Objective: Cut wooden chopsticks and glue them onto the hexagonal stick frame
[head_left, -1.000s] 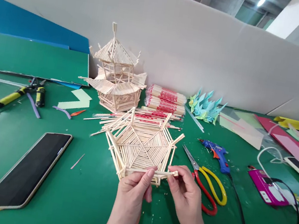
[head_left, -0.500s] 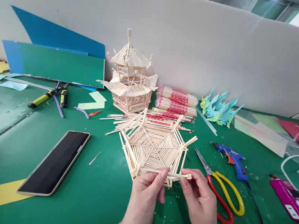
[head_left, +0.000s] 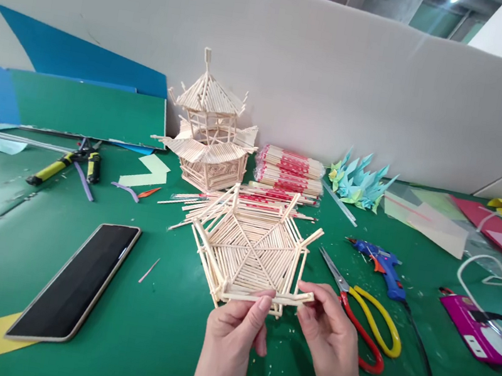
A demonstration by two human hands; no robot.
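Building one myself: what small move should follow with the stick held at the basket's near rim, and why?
Probably press the stick down flat: left hand and right hand pinch it along the basket at its near rim, seemingly not yet seated.

L hand [head_left: 232, 331] + R hand [head_left: 330, 335] close together, fingertips pinched, wrists low.

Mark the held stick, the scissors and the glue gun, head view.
stick [head_left: 285, 299], head view, on its bare middle stretch.
scissors [head_left: 346, 291], head view, on the pivot where blades meet handles.
glue gun [head_left: 383, 262], head view, on the blue body.
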